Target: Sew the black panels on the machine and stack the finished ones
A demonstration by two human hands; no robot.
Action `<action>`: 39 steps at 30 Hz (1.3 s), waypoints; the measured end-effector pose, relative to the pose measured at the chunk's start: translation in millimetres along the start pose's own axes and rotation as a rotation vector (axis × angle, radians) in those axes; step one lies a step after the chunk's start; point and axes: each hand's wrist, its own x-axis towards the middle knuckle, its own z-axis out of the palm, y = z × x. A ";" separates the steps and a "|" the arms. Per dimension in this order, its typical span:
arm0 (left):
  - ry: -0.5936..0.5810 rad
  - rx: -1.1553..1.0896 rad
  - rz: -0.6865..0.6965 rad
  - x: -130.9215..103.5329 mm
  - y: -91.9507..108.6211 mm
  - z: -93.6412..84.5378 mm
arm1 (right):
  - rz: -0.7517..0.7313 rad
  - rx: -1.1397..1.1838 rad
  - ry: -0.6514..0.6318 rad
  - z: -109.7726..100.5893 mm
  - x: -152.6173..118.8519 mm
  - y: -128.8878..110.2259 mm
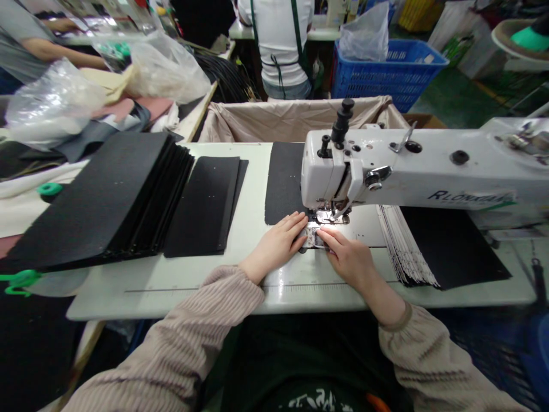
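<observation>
My left hand [278, 243] lies flat, its fingers stretched over the front right corner of a black panel [281, 183]. That panel rests on the sewing table, partly behind the head of a white sewing machine [330, 166]. My right hand [351, 260] has its fingers drawn together at the metal plate [312, 236] just in front of the presser foot [330, 216]. Whatever is between those fingertips, if anything, is too small to make out. Light from the machine falls on the plate between both hands.
On the left stand a tall stack of black panels [107, 194] and a smaller pile [203, 206]. White-edged black pieces [450, 246] lie at right under the machine arm. Behind are a fabric-lined bin [274, 123], a blue crate [381, 77] and other people.
</observation>
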 end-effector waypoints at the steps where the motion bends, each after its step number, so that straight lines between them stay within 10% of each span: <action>1: -0.002 0.002 -0.001 1.4 -1.3 0.7 | 0.000 0.000 0.001 -0.2 0.0 -0.1; 39: 0.035 0.041 -0.038 4.3 -7.1 8.2 | 0.028 0.095 0.078 2.9 -1.3 0.6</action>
